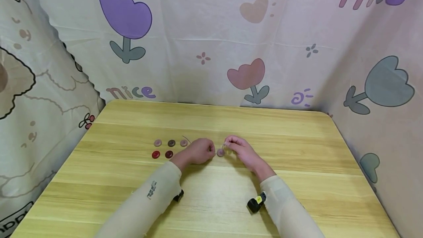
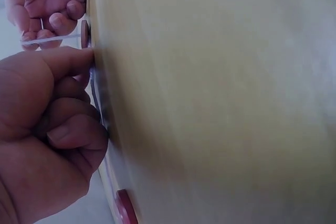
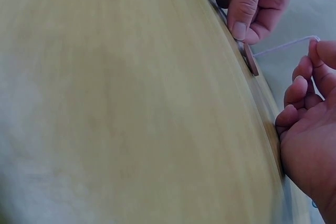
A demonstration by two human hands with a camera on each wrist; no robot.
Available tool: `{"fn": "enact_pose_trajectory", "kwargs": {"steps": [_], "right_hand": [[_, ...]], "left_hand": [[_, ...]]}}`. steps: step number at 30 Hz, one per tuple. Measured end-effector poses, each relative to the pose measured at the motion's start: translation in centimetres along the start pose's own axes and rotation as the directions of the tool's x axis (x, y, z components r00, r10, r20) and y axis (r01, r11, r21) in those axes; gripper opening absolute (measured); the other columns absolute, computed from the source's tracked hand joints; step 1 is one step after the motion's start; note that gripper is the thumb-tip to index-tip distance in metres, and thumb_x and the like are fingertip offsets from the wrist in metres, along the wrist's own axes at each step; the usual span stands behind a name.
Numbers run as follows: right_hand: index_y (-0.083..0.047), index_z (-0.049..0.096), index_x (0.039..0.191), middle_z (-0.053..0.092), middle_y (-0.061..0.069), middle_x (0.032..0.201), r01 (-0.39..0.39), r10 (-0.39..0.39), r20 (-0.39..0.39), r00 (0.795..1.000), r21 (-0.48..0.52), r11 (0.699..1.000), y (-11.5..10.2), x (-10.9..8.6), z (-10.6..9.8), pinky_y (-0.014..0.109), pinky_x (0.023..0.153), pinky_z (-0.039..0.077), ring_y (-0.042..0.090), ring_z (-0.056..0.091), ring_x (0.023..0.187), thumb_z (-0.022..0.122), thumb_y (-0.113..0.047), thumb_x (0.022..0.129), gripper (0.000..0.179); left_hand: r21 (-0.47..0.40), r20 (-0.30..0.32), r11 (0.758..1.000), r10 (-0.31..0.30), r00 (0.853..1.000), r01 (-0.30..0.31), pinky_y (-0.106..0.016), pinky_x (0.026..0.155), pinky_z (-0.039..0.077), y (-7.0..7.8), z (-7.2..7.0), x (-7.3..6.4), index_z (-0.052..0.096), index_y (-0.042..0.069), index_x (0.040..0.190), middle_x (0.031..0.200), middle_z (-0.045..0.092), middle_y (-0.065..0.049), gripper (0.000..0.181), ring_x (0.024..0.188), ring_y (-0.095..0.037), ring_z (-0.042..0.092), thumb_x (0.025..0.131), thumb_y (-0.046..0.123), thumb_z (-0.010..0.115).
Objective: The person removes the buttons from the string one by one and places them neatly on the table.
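A mauve button (image 1: 220,152) lies between the two hands, and in the right wrist view it shows edge-on (image 3: 251,59), tilted at the tabletop. A pale string (image 3: 286,45) rises from it to my right hand (image 1: 242,151), whose thumb and index finger pinch the string above the table. My left hand (image 1: 199,151) is on the button's other side, low at the wood with fingers curled. Its thumb and index finger pinch the string close to the button; the grip itself is partly hidden. Behind the left hand a thin tail of string (image 1: 186,139) sticks out.
Left of the left hand lie several loose buttons in two rows: a pinkish one (image 1: 158,143), a brown one (image 1: 171,143), a tan one (image 1: 183,143), a red one (image 1: 156,154) and a dark red one (image 1: 169,154). The wooden table (image 1: 297,139) meets a patterned cloth (image 1: 205,17) behind.
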State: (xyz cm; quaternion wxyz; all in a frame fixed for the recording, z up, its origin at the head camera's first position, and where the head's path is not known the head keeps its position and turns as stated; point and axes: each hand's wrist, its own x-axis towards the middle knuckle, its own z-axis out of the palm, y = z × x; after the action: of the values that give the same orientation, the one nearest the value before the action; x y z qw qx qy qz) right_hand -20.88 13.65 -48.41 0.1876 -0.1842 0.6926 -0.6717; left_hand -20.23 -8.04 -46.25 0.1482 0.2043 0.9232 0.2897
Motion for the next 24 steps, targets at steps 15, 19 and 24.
{"fn": "enact_pose_trajectory", "kwargs": {"steps": [15, 19, 24], "right_hand": [[0.009, 0.056, 0.106, 0.05, 0.025, 0.109, -0.018, 0.018, -0.026, 0.999, -0.009, 1.0, 0.1, 0.0, 0.0, 0.04, 0.088, 0.035, 0.03, 0.044, 0.1, 0.052, -0.016, 0.104, 0.026], [0.01, 0.055, 0.107, 0.05, 0.026, 0.109, -0.019, 0.019, -0.029, 0.999, -0.013, 1.0, 0.0, 0.0, 0.0, 0.04, 0.088, 0.035, 0.031, 0.044, 0.101, 0.051, -0.016, 0.104, 0.027], [0.01, 0.054, 0.106, 0.05, 0.024, 0.108, -0.022, 0.022, -0.034, 0.999, -0.016, 1.0, -0.2, 0.0, 0.1, 0.04, 0.088, 0.034, 0.03, 0.044, 0.1, 0.051, -0.018, 0.104, 0.028]], "left_hand": [[-0.06, -0.087, 0.998, -0.007, 0.996, 0.001, -0.036, 0.077, 0.043, 0.7, -0.9, -1.2, 0.057, 0.008, 0.091, 0.093, 0.05, -0.004, 0.013, 0.085, -0.019, 0.049, 0.103, 0.009, 0.052], [-0.09, -0.115, 0.996, 0.0, 0.993, -0.011, -0.037, 0.074, 0.042, 0.5, -1.4, -1.3, 0.057, 0.007, 0.093, 0.087, 0.052, -0.003, 0.013, 0.081, -0.019, 0.049, 0.104, 0.009, 0.05], [-0.13, -0.149, 0.991, -0.055, 0.987, 0.035, -0.043, 0.071, 0.039, 0.0, -1.8, -1.5, 0.055, 0.012, 0.098, 0.077, 0.052, -0.002, 0.009, 0.071, -0.018, 0.05, 0.105, 0.016, 0.051]]}}
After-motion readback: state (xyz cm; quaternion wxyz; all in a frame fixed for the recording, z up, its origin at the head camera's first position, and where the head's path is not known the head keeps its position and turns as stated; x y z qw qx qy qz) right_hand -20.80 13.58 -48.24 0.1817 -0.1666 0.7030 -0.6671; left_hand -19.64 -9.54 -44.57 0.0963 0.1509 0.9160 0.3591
